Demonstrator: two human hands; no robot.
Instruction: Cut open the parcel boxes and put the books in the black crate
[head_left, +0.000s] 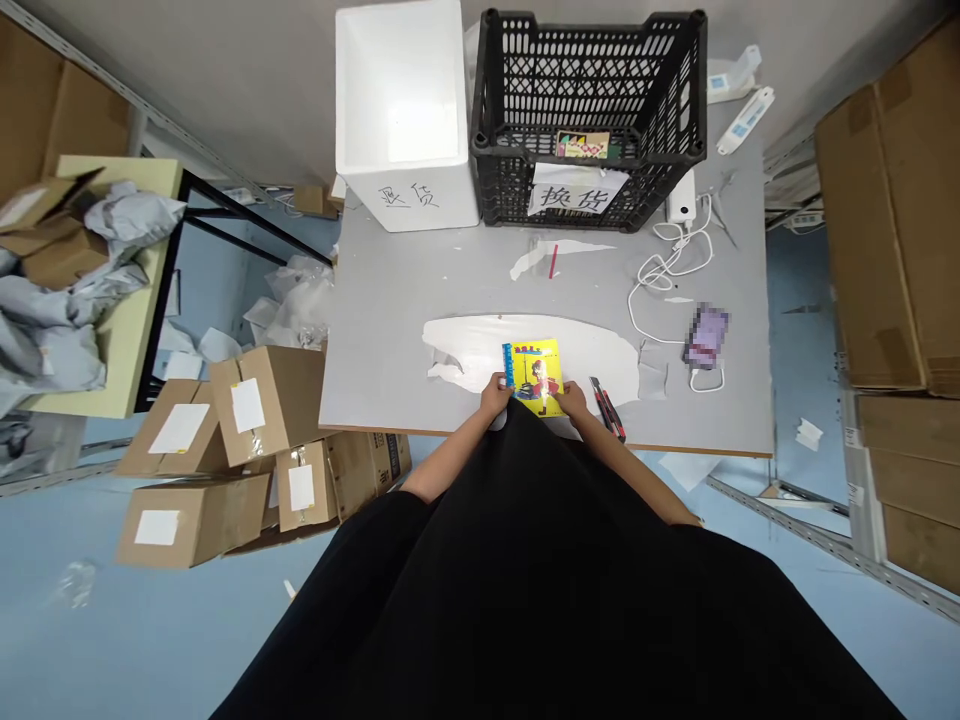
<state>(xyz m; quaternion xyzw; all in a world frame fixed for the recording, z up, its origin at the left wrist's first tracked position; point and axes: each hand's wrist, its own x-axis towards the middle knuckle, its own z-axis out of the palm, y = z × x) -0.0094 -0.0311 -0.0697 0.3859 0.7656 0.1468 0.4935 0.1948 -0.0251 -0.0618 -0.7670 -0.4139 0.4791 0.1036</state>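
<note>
A yellow picture book with a blue spine strip and a cartoon figure on its cover is held near the table's front edge. My left hand grips its left side, fingers closed at the blue strip. On the opposite side, my right hand pinches the lower right edge. Beneath and behind the book lies a torn white plastic mailer, spread flat. A red and black utility knife rests just right of my right hand.
At the table's back stand a white foam box and a black plastic crate holding a small patterned item. A phone and white cable lie on the right. Cardboard boxes are stacked left, beside a side table with grey parcels.
</note>
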